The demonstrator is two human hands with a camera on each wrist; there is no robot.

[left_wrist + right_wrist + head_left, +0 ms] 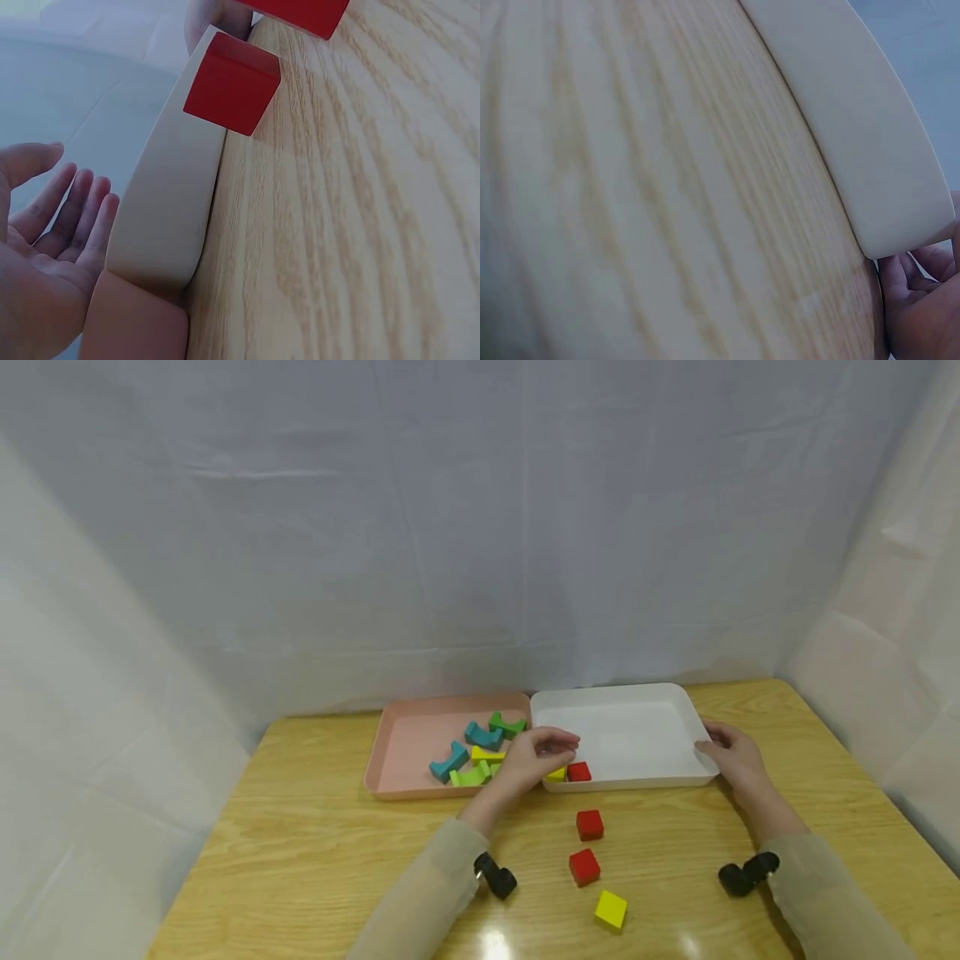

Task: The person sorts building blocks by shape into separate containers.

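Both ends of the white tray (630,731) are attended, on the worktop (300,860) just right of the pink tray (412,743).
The left hand (527,758) reaches over its near left corner, thumb and fingers apart, apparently holding nothing; the right hand (738,764) grips its right end. Good handling means steadying the tray while the left fingers clear the red cube (578,772) and yellow block (557,775) inside. The left hand partly covers that yellow block; the right fingertips are hard to make out beyond the rim.

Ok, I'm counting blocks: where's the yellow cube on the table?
In the head view, the yellow cube lies low, right of centre on the table, just below and right of the nearer red cube.
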